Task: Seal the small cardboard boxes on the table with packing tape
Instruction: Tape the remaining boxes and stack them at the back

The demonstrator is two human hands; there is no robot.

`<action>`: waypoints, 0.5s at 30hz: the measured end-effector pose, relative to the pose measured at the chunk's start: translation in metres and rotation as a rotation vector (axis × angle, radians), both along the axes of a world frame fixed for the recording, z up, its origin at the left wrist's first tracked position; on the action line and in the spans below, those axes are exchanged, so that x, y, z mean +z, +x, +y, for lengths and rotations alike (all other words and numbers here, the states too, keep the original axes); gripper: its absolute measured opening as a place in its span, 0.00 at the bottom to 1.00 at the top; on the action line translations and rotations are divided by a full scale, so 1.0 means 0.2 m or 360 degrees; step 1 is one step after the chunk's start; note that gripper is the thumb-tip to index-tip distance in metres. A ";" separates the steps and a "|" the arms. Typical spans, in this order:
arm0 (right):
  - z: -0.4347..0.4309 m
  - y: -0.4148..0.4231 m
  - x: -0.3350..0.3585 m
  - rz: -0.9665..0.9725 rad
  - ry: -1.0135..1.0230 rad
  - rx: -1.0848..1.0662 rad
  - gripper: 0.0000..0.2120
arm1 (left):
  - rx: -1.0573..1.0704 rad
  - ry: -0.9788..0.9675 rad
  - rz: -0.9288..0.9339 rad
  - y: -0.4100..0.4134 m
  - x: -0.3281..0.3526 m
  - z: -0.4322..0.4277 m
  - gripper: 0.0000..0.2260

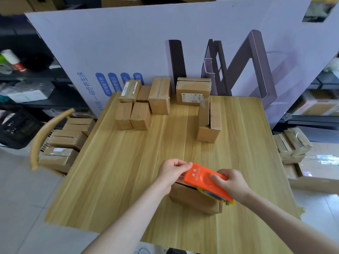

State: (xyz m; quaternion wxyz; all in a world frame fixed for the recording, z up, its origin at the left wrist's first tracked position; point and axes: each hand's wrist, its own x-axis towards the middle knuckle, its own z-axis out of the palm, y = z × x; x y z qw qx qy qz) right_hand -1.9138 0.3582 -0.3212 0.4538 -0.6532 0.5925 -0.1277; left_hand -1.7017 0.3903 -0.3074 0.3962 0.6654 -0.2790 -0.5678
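A small cardboard box (pixel 194 200) lies on the wooden table (pixel 113 171) near its front edge. Above the box is an orange tape dispenser (pixel 203 178), which my right hand (pixel 231 184) grips, thumb on its top face. My left hand (pixel 172 171) pinches at the dispenser's front end, fingers curled; the tape end itself is too thin to make out. At the back left stands a cluster of several closed boxes (pixel 141 105). At the back right are a labelled box (pixel 192 91) and a box with raised flaps (pixel 209 123).
A large printed white board (pixel 146 43) stands behind the table. A chair (pixel 45 129) at the left carries stacked taped boxes (pixel 67 142). More taped boxes (pixel 291 145) sit on the floor at the right. Shelves line both sides.
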 end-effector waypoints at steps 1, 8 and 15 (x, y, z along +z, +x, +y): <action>0.00 0.00 0.00 0.0000 -0.0003 0.0007 0.18 | 0.0031 0.0018 0.0023 0.01 0.00 0.00 0.10; 0.02 -0.01 0.00 -0.0055 0.0008 0.0042 0.17 | 0.0128 0.0281 0.0125 0.03 -0.05 0.00 0.04; 0.04 -0.01 0.02 -0.0137 0.0050 0.0019 0.14 | 0.0147 0.0233 -0.0004 0.01 -0.07 0.02 0.05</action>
